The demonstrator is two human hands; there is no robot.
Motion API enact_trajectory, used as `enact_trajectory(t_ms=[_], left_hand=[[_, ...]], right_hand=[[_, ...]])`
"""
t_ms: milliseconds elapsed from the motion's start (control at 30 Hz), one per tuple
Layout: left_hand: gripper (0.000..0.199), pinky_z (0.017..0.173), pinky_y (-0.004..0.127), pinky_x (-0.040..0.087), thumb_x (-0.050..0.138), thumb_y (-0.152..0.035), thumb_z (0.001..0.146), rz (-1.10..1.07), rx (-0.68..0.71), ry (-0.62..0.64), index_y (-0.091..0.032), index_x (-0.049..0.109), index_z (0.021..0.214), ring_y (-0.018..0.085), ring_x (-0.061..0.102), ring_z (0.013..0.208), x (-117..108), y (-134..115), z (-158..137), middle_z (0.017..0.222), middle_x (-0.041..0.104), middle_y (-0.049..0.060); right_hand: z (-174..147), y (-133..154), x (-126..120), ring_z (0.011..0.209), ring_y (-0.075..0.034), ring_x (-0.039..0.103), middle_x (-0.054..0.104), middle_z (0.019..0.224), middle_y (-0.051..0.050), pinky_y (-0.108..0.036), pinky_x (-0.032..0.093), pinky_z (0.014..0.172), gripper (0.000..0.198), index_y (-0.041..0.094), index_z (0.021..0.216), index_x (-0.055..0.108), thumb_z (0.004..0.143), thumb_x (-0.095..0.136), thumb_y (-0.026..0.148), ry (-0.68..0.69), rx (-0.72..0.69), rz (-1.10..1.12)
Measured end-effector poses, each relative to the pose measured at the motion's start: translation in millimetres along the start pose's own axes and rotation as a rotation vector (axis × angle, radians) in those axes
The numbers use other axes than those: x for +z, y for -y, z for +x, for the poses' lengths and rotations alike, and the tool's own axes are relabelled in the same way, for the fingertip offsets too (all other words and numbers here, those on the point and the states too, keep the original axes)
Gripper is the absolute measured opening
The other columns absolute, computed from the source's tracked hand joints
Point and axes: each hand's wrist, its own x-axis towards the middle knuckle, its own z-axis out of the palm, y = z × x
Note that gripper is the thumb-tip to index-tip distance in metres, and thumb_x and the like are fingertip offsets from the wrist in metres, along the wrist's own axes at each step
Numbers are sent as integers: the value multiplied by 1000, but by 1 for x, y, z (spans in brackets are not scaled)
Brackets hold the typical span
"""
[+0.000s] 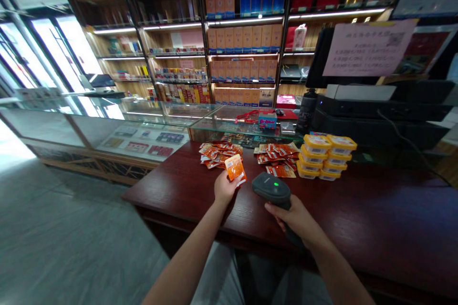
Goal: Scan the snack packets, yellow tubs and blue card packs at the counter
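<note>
Wall shelves (246, 22) full of boxes rise at the back, and a long glass counter (153, 108) runs in front of them. Nearer is a dark red-brown desk (375, 214) with a glossy top. Beyond its far right part stand a black printer (379, 108) and a dark monitor (317, 59), whose screen is largely covered by a pink notice (368, 50) (the writing is too blurred to read). Yellow tubs (314, 157) are stacked in two columns side by side on the desk, just right of two loose heaps of orange packets, a left heap (214, 153) and a right heap (277, 153). A small blue and pink box (267, 120) sits on the glass behind the heaps.

The right hand (298, 217) has its fingers closed round the handle of a black scanner (270, 188), with the head pointing left, just in front of a packet lying flat at the near edge of the right heap. The left hand (223, 189) pinches the lower part of a single packet (235, 167), thumb on its face and the other fingers mostly out of sight behind it. Held up above the desk, this packet blocks the view of the left heap's near right corner; the scanner is near it but apart. It is shiny orange with a cream top band, tilted, and carries a pale printed patch at its upper left. A green light (276, 184) glows on top of the scanner
</note>
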Motion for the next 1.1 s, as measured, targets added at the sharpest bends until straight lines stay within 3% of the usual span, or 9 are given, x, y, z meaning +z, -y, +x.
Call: enact_trajectory(t_ms=[233,367,467,567,700,800,933,1033,1100], left_hand=[[26,77,36,50,73,-22,67,122,71,-34,-15,70,91,23,65,80,1,-3,-1,90,73,8],[24,80,36,50,69,-18,68,31,93,-1,-15,70,92,22,65,82,-1,-2,-4,91,73,8],[20,79,34,49,64,-15,70,30,102,28,-15,70,89,20,64,79,-3,-1,-3,87,72,6],[19,75,32,50,63,-19,71,42,100,79,-16,70,88,18,63,74,1,-3,1,81,70,4],[28,56,24,48,60,-26,74,-81,4,187,-17,64,101,14,61,64,21,-13,15,82,68,3],[36,42,19,40,58,-29,77,-173,-82,387,-17,61,111,10,56,51,40,-24,30,77,66,1],[25,40,18,33,65,-27,73,-149,-81,611,-11,68,92,6,43,40,68,-29,56,56,57,-3],[19,43,18,33,68,-20,70,-68,-113,599,-9,70,85,5,41,40,89,-26,74,50,53,-4],[21,49,20,38,69,-14,68,-8,-105,475,-9,69,89,7,48,46,100,-22,81,56,58,-2]], right_hand=[[14,2,-4,41,-13,49,53,47,5,-24,35,43,31,18,84,57,72,65,46,-4,-58,-193],[11,14,-21,77,-22,65,71,84,-5,-28,42,64,22,21,93,63,74,62,33,-74,-218,-750],[10,18,-39,80,-22,65,70,85,-5,-28,38,65,16,20,90,61,74,57,21,-61,-259,-1242],[17,5,-58,81,-22,65,68,87,-7,-28,37,65,19,18,95,61,78,54,19,-40,-304,-1507],[29,-27,-80,87,-21,64,69,93,-6,-28,39,71,36,19,110,61,75,55,17,-105,-404,-1515],[33,-48,-91,88,-21,63,69,96,-6,-29,40,73,40,18,112,61,73,54,15,-187,-517,-1473],[33,-63,-100,83,-21,62,69,91,-6,-30,41,72,41,17,110,62,70,52,13,-323,-670,-1391],[31,-66,-102,79,-20,62,68,85,-5,-30,41,70,40,16,107,62,69,50,11,-362,-719,-1341],[30,-65,-103,77,-20,62,67,83,-4,-30,41,69,39,16,106,62,69,50,11,-359,-720,-1324]])
